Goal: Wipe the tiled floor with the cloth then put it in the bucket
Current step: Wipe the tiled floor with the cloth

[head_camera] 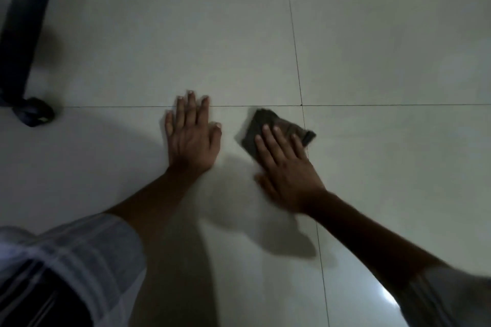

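Right hand (285, 167): fingers (268, 141) straight, pressed flat on the dark cloth (265, 125); cloth protrudes ahead of the fingertips, long axis slanting toward the tile joint. Left hand (192, 135): fingers spread, flat on the tiled floor (385, 61), just beside the cloth, bracing. Bucket not in view. Dark furniture leg (24, 21) far left.

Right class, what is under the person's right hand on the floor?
A dark cloth lies under the right hand, pressed flat on the tiled floor. Its far part shows past the fingers; the rest is covered by the hand.
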